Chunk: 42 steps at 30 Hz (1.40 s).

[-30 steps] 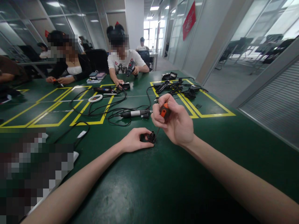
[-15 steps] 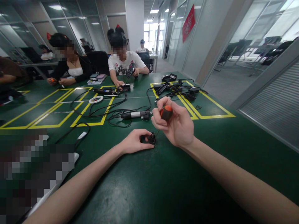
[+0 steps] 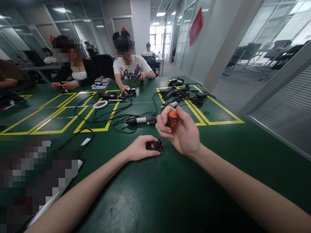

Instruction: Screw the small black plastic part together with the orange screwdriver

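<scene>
The left hand [image 3: 139, 148] pinches the black part [image 3: 158, 146] on the tabletop [image 3: 136, 194], well inside its right edge. The right hand [image 3: 183, 131] has its fingers curled around the screwdriver [image 3: 172, 119], tilted toward the part. I think firm pinch and light, straight pressure serve best.

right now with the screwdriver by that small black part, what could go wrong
The orange-and-black screwdriver in the right hand could slip and jab the left hand, which grips the small black part close to the shaft. The part might also twist, since only that hand visibly steadies it on the green table.
</scene>
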{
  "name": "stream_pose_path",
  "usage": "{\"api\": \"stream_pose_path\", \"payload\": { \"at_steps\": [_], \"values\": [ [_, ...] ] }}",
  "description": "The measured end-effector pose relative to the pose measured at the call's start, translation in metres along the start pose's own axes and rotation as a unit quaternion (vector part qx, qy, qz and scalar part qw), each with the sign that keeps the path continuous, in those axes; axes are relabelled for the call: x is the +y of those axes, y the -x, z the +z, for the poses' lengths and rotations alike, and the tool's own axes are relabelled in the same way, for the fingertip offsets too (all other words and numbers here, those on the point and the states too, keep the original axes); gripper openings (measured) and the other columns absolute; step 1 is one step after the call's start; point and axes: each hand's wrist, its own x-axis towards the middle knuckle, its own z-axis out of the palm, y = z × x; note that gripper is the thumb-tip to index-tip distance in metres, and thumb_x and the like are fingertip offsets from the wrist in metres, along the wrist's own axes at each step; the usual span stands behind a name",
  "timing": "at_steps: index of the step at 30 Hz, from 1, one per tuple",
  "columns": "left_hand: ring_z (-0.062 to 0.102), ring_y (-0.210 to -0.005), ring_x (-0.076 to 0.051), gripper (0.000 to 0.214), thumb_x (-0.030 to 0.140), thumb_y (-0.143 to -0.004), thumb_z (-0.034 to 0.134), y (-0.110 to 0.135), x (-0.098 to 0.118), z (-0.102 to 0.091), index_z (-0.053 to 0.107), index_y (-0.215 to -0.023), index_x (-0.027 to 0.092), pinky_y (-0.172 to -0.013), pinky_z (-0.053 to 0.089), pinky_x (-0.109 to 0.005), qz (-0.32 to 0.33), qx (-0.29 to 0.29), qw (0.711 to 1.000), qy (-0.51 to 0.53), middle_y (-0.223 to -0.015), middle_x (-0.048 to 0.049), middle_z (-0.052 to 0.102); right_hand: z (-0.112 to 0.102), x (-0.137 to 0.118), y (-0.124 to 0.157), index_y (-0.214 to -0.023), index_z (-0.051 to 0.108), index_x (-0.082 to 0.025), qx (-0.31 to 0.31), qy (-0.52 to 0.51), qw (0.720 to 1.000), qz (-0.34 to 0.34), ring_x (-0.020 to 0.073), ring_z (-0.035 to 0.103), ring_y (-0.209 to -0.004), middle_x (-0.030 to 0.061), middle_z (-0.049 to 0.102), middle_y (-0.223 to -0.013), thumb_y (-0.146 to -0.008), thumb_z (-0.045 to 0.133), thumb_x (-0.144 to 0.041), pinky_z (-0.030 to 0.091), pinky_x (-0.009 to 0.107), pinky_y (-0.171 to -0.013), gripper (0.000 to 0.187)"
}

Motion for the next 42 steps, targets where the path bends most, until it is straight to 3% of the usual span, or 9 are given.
{"api": "stream_pose_path", "payload": {
  "at_steps": [6,12,16,20,25,28,32,36,42],
  "values": [
    [0.058,-0.075,-0.015,0.030,0.035,-0.077,0.082,-0.0005,-0.0023,0.0006,0.075,-0.097,0.014,-0.073,0.047,-0.027,0.014,-0.002,1.000,0.014,-0.088,-0.0024,0.072,-0.0023,0.0021,0.0008,-0.085,0.049,-0.024,-0.003,-0.001,1.000,-0.010,0.0086,0.024,-0.047,-0.0089,0.042,-0.056,-0.091,0.069,-0.050,0.021,0.020,-0.044,0.033],
    [0.059,-0.077,-0.015,0.030,0.034,-0.076,0.083,-0.0001,-0.0013,-0.0003,0.076,-0.098,0.015,-0.073,0.048,-0.026,0.005,0.000,1.000,0.000,-0.088,-0.0019,0.071,-0.0019,0.0006,-0.0023,-0.073,0.057,-0.020,0.000,0.014,1.000,-0.009,0.0098,0.035,-0.051,-0.0034,0.046,-0.060,-0.094,0.066,-0.055,0.027,0.023,-0.046,0.042],
    [0.060,-0.077,-0.015,0.028,0.033,-0.077,0.083,-0.0001,-0.0008,-0.0004,0.076,-0.096,0.014,-0.074,0.049,-0.027,0.011,-0.001,1.000,0.001,-0.087,-0.0015,0.071,-0.0015,-0.0009,-0.0016,-0.070,0.055,-0.020,0.001,0.010,1.000,0.014,0.0090,0.026,-0.049,-0.0054,0.036,-0.056,-0.096,0.061,-0.061,0.020,0.023,-0.044,0.049],
    [0.060,-0.077,-0.015,0.030,0.033,-0.076,0.083,-0.0003,-0.0005,-0.0005,0.076,-0.099,0.014,-0.074,0.049,-0.027,0.008,-0.001,1.000,0.005,-0.088,-0.0016,0.072,-0.0034,-0.0004,0.0005,-0.081,0.053,-0.022,-0.009,-0.015,1.000,0.001,0.0085,0.021,-0.048,-0.0082,0.037,-0.055,-0.093,0.065,-0.056,0.019,0.022,-0.045,0.038],
    [0.060,-0.077,-0.015,0.028,0.032,-0.077,0.082,-0.0002,-0.0009,-0.0001,0.076,-0.098,0.014,-0.074,0.049,-0.027,0.009,-0.001,1.000,0.006,-0.088,-0.0017,0.072,-0.0045,0.0017,-0.0002,-0.084,0.054,-0.022,-0.010,-0.022,1.000,-0.012,0.0090,0.030,-0.048,-0.0067,0.047,-0.057,-0.094,0.068,-0.045,0.024,0.021,-0.045,0.028],
    [0.060,-0.077,-0.015,0.030,0.032,-0.076,0.083,-0.0003,-0.0014,0.0001,0.076,-0.099,0.014,-0.074,0.049,-0.026,0.009,0.003,1.000,0.002,-0.088,-0.0016,0.071,-0.0039,0.0020,-0.0020,-0.078,0.058,-0.020,-0.016,-0.008,1.000,-0.015,0.0095,0.036,-0.050,-0.0040,0.050,-0.059,-0.095,0.066,-0.046,0.028,0.022,-0.046,0.032],
    [0.060,-0.076,-0.015,0.031,0.034,-0.076,0.084,-0.0009,-0.0015,0.0003,0.076,-0.098,0.014,-0.073,0.049,-0.026,0.004,0.004,1.000,0.002,-0.088,-0.0017,0.071,-0.0042,0.0012,-0.0027,-0.070,0.056,-0.019,-0.006,-0.005,1.000,-0.002,0.0083,0.029,-0.048,-0.0053,0.041,-0.056,-0.095,0.065,-0.051,0.023,0.021,-0.044,0.041],
    [0.059,-0.076,-0.015,0.028,0.033,-0.076,0.082,-0.0008,-0.0018,0.0008,0.076,-0.097,0.014,-0.073,0.050,-0.026,0.010,0.002,1.000,0.006,-0.087,-0.0018,0.072,-0.0053,0.0006,-0.0002,-0.075,0.053,-0.021,-0.015,-0.011,1.000,0.004,0.0073,0.019,-0.046,-0.0090,0.033,-0.053,-0.094,0.062,-0.056,0.018,0.021,-0.043,0.041],
    [0.060,-0.075,-0.015,0.028,0.032,-0.076,0.083,0.0003,-0.0017,0.0011,0.076,-0.097,0.014,-0.075,0.050,-0.027,0.012,0.004,1.000,0.009,-0.087,-0.0015,0.071,-0.0039,-0.0008,0.0019,-0.082,0.049,-0.023,-0.016,0.006,1.000,-0.007,0.0074,0.021,-0.045,-0.0102,0.037,-0.053,-0.093,0.065,-0.045,0.019,0.021,-0.045,0.030]
  ]
}}
